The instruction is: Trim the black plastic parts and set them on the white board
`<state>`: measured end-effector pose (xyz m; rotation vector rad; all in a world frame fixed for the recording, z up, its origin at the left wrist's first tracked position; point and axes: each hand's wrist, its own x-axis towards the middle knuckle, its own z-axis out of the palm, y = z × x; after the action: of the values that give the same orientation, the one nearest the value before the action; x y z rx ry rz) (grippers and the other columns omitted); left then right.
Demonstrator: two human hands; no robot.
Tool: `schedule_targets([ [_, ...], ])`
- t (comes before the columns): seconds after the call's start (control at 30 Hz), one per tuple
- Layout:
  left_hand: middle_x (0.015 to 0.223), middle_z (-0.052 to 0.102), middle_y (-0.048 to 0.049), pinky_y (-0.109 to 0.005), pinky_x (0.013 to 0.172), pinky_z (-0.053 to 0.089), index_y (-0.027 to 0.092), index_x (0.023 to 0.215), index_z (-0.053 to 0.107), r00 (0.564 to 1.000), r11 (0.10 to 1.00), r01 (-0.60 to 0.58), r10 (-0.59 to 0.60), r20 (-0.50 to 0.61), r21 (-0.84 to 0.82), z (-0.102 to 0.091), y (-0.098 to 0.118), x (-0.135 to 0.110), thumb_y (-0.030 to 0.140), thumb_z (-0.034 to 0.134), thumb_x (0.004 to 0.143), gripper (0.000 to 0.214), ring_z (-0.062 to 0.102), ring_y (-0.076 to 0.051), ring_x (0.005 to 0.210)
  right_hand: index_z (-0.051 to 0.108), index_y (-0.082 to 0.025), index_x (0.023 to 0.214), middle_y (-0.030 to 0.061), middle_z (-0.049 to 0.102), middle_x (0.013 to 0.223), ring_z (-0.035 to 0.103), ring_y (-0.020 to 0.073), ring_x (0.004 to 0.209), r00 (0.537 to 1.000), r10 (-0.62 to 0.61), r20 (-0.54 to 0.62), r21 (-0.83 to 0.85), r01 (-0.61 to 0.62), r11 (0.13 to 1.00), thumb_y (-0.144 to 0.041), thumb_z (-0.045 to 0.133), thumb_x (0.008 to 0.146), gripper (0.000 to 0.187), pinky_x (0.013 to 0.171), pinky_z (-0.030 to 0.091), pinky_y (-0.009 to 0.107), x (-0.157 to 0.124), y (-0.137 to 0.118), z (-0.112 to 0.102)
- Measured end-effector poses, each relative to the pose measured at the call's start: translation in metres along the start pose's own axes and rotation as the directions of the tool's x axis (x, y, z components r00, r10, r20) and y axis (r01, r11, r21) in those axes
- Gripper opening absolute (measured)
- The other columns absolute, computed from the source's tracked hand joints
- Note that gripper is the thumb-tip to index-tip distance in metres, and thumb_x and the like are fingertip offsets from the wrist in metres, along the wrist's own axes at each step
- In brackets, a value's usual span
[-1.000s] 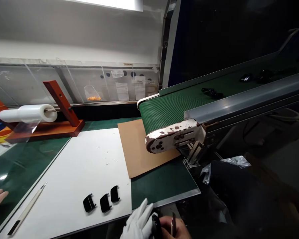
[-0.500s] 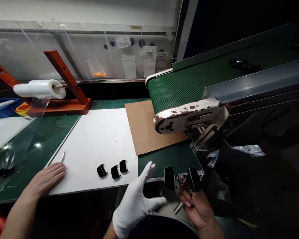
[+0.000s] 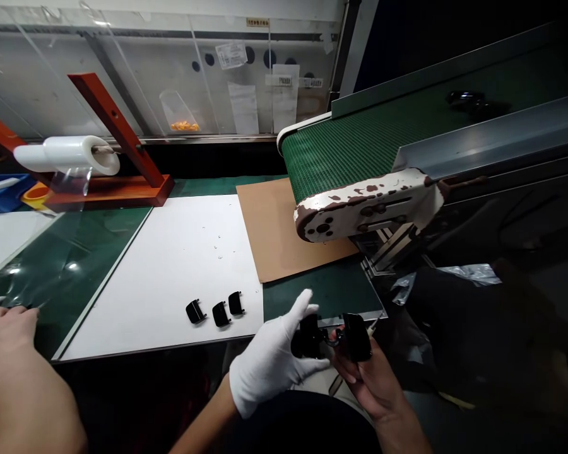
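"What's at the far left?"

"A co-worker's hand (image 3: 9,323), bare and resting on the green table, partly cut off by the edge of the view. Beyond it sit a blue bin (image 3: 4,200) and a yellow tub (image 3: 35,198)."

"And next to those?"

"A roll of clear film (image 3: 76,154) on a red-brown wooden stand (image 3: 106,199), with the loose end hanging down. Then comes a white sheet (image 3: 137,271), with three black caps (image 3: 221,314) near its front edge, close together but apart from one another."

"Where are the person's own hands?"

"Right of the caps, just off the front of the table. The left hand (image 3: 271,358) wears a white glove. Its thumb and fingers are spread around the near end of a black part (image 3: 358,337); I can't tell whether they press on it."

"So which hand has the part?"

"The bare right hand (image 3: 373,383) does, its fingers closed on the other end. The part is held up in the air, a glossy panel at each end. A slim pale tool (image 3: 335,384) shows below those fingers."

"Anything behind?"

"Brown cardboard (image 3: 284,243) lies under the end of a green belt (image 3: 350,151). Farther right, another black piece (image 3: 464,99) lies on the belt."
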<state>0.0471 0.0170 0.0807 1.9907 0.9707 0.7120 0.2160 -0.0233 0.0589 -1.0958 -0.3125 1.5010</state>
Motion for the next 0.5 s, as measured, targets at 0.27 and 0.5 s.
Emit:
schedule_targets([
  [0.27,0.116,0.066,-0.0079,-0.034,0.082,0.055,0.026,0.145,0.022,0.993,0.986,-0.049,0.031,0.114,0.159,-0.0079,0.0030,0.0040,0.029,0.076,0.072,0.091,0.068,-0.023,0.095,0.067,-0.015,0.063,-0.0022,0.055,0.051,0.023,-0.0007,0.035,0.997,-0.013,0.077,-0.090,0.020,0.996,-0.049,0.087,0.046,0.042,0.032,0.022,0.015,-0.0008,0.0033,-0.0025],
  [0.5,0.116,0.067,-0.0028,-0.032,0.081,0.056,0.032,0.139,0.038,0.998,0.989,-0.058,0.053,0.042,0.134,-0.0116,0.0032,-0.0032,0.039,0.066,0.078,0.068,0.069,-0.023,0.095,0.069,-0.016,0.070,-0.0021,0.055,0.057,0.025,0.0004,0.036,0.994,-0.049,0.094,-0.224,0.069,0.972,-0.050,0.080,0.060,0.037,0.034,0.022,0.017,-0.0015,0.0016,-0.0047],
])
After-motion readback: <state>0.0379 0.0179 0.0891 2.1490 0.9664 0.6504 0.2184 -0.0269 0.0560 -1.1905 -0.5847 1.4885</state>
